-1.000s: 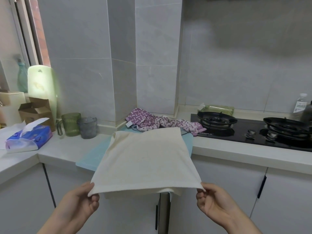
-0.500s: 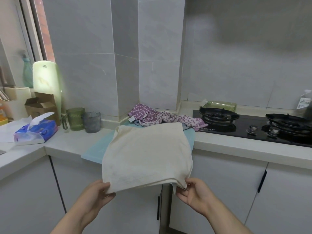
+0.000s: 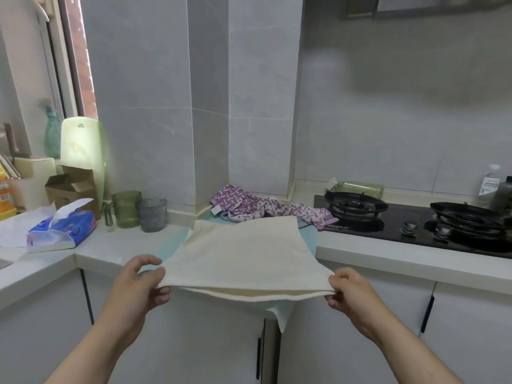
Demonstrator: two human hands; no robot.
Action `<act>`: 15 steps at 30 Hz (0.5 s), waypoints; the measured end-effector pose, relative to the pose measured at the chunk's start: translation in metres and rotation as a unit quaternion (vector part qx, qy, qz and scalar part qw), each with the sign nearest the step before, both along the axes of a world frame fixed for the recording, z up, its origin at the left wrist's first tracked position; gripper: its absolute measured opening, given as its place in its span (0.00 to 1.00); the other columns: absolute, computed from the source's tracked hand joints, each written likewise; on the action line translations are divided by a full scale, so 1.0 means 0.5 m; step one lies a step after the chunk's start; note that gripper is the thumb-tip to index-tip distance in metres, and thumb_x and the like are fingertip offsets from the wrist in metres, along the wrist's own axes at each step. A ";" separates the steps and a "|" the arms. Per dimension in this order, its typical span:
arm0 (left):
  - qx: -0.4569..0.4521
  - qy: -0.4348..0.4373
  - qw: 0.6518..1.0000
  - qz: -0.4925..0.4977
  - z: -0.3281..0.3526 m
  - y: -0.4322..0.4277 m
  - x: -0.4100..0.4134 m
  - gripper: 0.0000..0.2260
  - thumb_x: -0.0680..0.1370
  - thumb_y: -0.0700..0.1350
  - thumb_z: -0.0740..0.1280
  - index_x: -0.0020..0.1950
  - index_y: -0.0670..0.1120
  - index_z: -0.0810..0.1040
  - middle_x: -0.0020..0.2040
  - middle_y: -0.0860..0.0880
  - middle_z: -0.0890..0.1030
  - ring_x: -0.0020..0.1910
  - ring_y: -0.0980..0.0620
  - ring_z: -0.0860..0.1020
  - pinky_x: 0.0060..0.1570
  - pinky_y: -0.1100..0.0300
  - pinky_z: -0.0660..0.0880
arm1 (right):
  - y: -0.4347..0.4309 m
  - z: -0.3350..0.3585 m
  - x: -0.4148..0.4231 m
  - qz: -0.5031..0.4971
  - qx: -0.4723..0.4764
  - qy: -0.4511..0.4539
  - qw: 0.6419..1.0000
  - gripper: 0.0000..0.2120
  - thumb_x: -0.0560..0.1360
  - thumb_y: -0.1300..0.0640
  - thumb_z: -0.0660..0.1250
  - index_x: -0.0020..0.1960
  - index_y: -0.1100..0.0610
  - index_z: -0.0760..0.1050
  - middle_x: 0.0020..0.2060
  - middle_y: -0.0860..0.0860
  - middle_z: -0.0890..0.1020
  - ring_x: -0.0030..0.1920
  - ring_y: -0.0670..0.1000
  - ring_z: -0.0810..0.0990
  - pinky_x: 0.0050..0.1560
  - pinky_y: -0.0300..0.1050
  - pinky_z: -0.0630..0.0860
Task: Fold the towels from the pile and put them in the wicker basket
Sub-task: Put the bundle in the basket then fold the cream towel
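A cream towel (image 3: 243, 256), folded double, stretches from the counter edge out toward me. My left hand (image 3: 138, 284) pinches its near left corner and my right hand (image 3: 349, 291) pinches its near right corner, holding the near edge taut in the air. The far edge lies on a light blue towel (image 3: 309, 239) spread on the counter. Behind it sits the pile: a crumpled purple patterned towel (image 3: 257, 207) in the corner by the wall. No wicker basket is in view.
A black gas hob (image 3: 415, 217) with two burners fills the right counter. Left of the towels stand a green cup (image 3: 126, 209) and a grey cup (image 3: 151, 214), a blue tissue pack (image 3: 62, 231) and a cardboard box (image 3: 70, 187). White cabinet doors lie below.
My hands came close together half a second ago, letting the towel sag, then spread apart again and pulled its near edge taut. The view has tilted up a little.
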State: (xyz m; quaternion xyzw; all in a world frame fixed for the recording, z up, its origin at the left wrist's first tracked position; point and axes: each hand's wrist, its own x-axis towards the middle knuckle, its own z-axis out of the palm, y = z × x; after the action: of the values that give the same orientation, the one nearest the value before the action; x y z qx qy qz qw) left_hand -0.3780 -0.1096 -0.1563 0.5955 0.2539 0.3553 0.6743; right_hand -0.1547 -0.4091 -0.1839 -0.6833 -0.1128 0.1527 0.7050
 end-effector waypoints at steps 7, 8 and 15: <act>-0.024 -0.056 0.997 -0.054 0.114 0.006 0.027 0.08 0.78 0.29 0.62 0.53 0.37 0.77 0.43 0.40 0.78 0.41 0.47 0.76 0.40 0.59 0.81 | 0.007 0.119 0.010 0.006 0.100 -0.029 0.995 0.08 0.79 0.69 0.59 0.48 0.62 0.75 0.36 0.57 0.73 0.31 0.50 0.70 0.32 0.40 0.72; -0.009 -0.057 0.996 -0.063 0.130 0.011 0.031 0.11 0.76 0.26 0.61 0.54 0.37 0.77 0.45 0.39 0.78 0.43 0.46 0.77 0.42 0.58 0.81 | 0.008 0.135 0.011 0.020 0.120 -0.024 0.992 0.07 0.79 0.70 0.60 0.50 0.63 0.76 0.37 0.57 0.74 0.33 0.50 0.71 0.35 0.41 0.74; 0.124 -0.051 0.991 -0.006 0.235 0.047 0.069 0.07 0.79 0.32 0.63 0.55 0.35 0.79 0.41 0.42 0.80 0.38 0.49 0.76 0.38 0.61 0.77 | 0.039 0.263 0.040 0.029 0.107 -0.123 0.986 0.07 0.79 0.69 0.63 0.54 0.63 0.77 0.40 0.58 0.79 0.36 0.52 0.76 0.46 0.49 0.76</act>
State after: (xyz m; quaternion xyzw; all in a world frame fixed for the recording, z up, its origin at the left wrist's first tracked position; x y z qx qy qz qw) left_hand -0.3434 -0.0863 -0.0387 0.6572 0.1699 0.4095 0.6095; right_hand -0.1345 -0.3896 -0.0524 -0.6139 -0.2335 0.0750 0.7503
